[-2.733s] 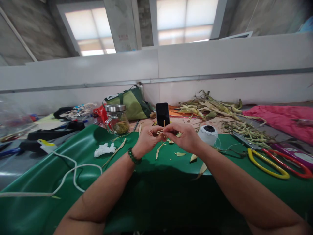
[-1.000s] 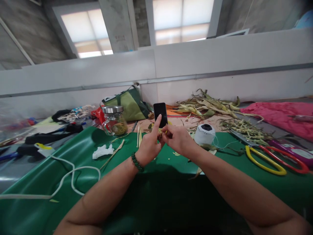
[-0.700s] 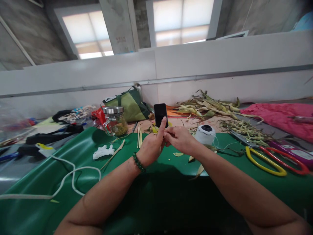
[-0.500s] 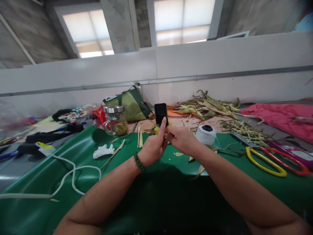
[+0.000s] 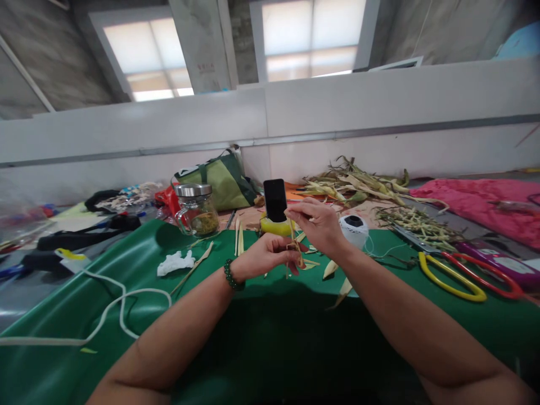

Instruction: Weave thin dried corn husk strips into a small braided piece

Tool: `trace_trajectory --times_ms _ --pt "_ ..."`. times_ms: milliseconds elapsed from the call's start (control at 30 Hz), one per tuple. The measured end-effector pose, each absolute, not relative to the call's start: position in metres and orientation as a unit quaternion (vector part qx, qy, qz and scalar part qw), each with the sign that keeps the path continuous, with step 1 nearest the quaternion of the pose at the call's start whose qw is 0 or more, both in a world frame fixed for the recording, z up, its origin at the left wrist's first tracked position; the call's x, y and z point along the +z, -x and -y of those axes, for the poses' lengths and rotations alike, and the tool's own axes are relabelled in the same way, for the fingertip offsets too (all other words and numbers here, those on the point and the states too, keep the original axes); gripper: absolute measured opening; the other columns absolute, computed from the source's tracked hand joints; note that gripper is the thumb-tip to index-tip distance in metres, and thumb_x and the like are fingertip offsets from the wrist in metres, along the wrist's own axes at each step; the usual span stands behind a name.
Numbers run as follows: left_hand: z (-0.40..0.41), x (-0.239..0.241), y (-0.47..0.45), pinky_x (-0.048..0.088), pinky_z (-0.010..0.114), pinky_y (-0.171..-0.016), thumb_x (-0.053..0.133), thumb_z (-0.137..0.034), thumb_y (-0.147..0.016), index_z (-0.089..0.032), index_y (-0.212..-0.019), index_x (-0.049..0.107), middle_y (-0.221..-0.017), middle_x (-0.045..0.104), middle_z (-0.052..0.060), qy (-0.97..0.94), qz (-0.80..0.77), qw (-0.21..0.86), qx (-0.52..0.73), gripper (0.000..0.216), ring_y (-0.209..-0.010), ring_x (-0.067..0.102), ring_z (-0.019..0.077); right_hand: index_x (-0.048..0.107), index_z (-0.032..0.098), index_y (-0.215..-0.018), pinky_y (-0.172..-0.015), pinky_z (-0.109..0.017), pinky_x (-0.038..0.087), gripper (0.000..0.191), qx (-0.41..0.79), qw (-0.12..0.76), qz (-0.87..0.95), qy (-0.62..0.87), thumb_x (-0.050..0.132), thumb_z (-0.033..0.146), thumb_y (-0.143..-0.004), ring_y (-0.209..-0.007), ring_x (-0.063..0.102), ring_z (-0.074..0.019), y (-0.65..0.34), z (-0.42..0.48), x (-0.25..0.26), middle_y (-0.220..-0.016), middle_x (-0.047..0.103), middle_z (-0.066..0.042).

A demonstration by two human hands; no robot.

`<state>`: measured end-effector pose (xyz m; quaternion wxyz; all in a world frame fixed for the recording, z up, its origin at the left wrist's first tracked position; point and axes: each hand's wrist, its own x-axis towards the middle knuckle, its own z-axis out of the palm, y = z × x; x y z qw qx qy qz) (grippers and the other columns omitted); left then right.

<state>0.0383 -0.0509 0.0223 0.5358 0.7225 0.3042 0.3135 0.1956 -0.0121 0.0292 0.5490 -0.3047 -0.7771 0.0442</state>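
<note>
My left hand (image 5: 268,254), with a green bead bracelet (image 5: 231,274) at its wrist, pinches a small piece of corn husk (image 5: 300,259). A thin strip of husk rises from that piece. My right hand (image 5: 317,225) is just above and to the right, thumb and fingertips closed on the upper end of the strip. How the piece is folded or wound is too small to make out. Behind the hands a black phone (image 5: 275,198) stands upright in a yellow holder (image 5: 274,226). Right of my right hand sits a spool of white thread (image 5: 355,229).
A glass jar (image 5: 197,216) and crumpled white tissue (image 5: 175,262) are at left, near a white cable (image 5: 122,306). Scissors (image 5: 468,281) with yellow and red handles lie at right, beside cut stalks (image 5: 422,225). A husk pile (image 5: 354,185) is behind. Green sheeting (image 5: 202,309) covers the table.
My hands have come down and away from in front of the phone and moved apart. The right hand is now above the left, and the husk strip shows between them.
</note>
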Motion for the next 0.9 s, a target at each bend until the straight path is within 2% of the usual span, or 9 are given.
trace_trajectory --times_ms 133,233,300,400,467,600,700,800,900 --pt "0.052 0.025 -0.038 0.054 0.028 -0.060 0.073 -0.055 -0.065 -0.012 -0.070 0.071 -0.067 0.072 0.007 -0.713 -0.323 0.530 0.327 0.043 -0.057 0.064 0.0156 0.071 0.019 -0.080 -0.069 -0.029 0.046 0.016 0.053 0.538 0.787 0.298 0.056 0.023 -0.085 -0.072 0.059 -0.0156 -0.193 0.011 0.028 -0.075 0.066 -0.004" --pt "0.050 0.026 -0.038 0.055 0.028 -0.058 0.074 -0.055 -0.064 -0.013 -0.064 0.071 -0.063 0.070 0.006 -0.710 -0.341 0.501 0.358 0.042 -0.056 0.063 0.0150 0.069 0.016 -0.090 -0.057 -0.026 0.043 0.024 0.137 0.551 0.755 0.326 0.056 0.035 -0.085 -0.059 0.054 -0.0128 -0.195 0.012 0.033 -0.067 0.062 -0.003" --pt "0.048 0.026 -0.037 0.055 0.027 -0.060 0.073 -0.055 -0.065 -0.013 -0.062 0.070 -0.063 0.070 0.005 -0.705 -0.349 0.481 0.387 0.042 -0.057 0.063 0.0145 0.069 0.014 -0.087 -0.049 -0.023 0.038 0.030 0.241 0.493 0.765 0.336 0.061 0.042 -0.080 -0.052 0.049 -0.0107 -0.199 0.013 0.038 -0.061 0.059 -0.001" --pt "0.046 0.027 -0.035 0.055 0.027 -0.063 0.073 -0.053 -0.066 -0.014 -0.063 0.071 -0.062 0.070 0.004 -0.700 -0.354 0.468 0.406 0.039 -0.058 0.064 0.0144 0.066 0.014 -0.068 -0.047 -0.022 0.037 0.027 0.350 0.390 0.795 0.304 0.066 0.041 -0.072 -0.051 0.049 -0.0098 -0.203 0.013 0.043 -0.057 0.059 0.000" --pt "0.046 0.026 -0.035 0.055 0.028 -0.062 0.074 -0.053 -0.064 -0.014 -0.064 0.071 -0.064 0.071 0.005 -0.701 -0.353 0.475 0.398 0.039 -0.059 0.065 0.0155 0.064 0.015 -0.064 -0.047 -0.022 0.036 0.027 0.360 0.408 0.784 0.298 0.065 0.040 -0.072 -0.050 0.048 -0.0093 -0.203 0.011 0.043 -0.056 0.057 0.000" --pt "0.047 0.024 -0.035 0.054 0.027 -0.059 0.076 -0.054 -0.061 -0.013 -0.062 0.071 -0.062 0.071 0.007 -0.706 -0.349 0.499 0.361 0.041 -0.055 0.064 0.0157 0.062 0.016 -0.064 -0.045 -0.021 0.034 0.032 0.339 0.518 0.718 0.317 0.066 0.046 -0.070 -0.047 0.043 -0.0077 -0.203 0.005 0.040 -0.051 0.050 0.003" --pt "0.045 0.022 -0.033 0.054 0.026 -0.058 0.076 -0.052 -0.062 -0.012 -0.062 0.071 -0.063 0.072 0.007 -0.685 -0.360 0.499 0.390 0.040 -0.054 0.063 0.0145 0.061 0.016 -0.069 -0.044 -0.021 0.035 0.040 0.345 0.552 0.688 0.322 0.064 0.056 -0.071 -0.046 0.044 -0.0075 -0.206 0.001 0.041 -0.054 0.052 0.003" --pt "0.038 0.021 -0.030 0.055 0.027 -0.061 0.077 -0.048 -0.064 -0.011 -0.068 0.071 -0.065 0.072 0.008 -0.630 -0.375 0.508 0.453 0.037 -0.057 0.065 0.0152 0.062 0.015 -0.076 -0.044 -0.021 0.040 0.046 0.375 0.492 0.718 0.318 0.054 0.061 -0.077 -0.045 0.049 -0.0079 -0.208 0.004 0.044 -0.058 0.058 0.000" --pt "0.035 0.023 -0.027 0.055 0.029 -0.064 0.077 -0.047 -0.064 -0.011 -0.073 0.072 -0.067 0.073 0.008 -0.607 -0.374 0.513 0.477 0.038 -0.061 0.067 0.0161 0.064 0.015 -0.076 -0.045 -0.021 0.042 0.035 0.351 0.415 0.785 0.298 0.062 0.050 -0.076 -0.049 0.053 -0.0090 -0.207 0.010 0.045 -0.061 0.061 0.000"
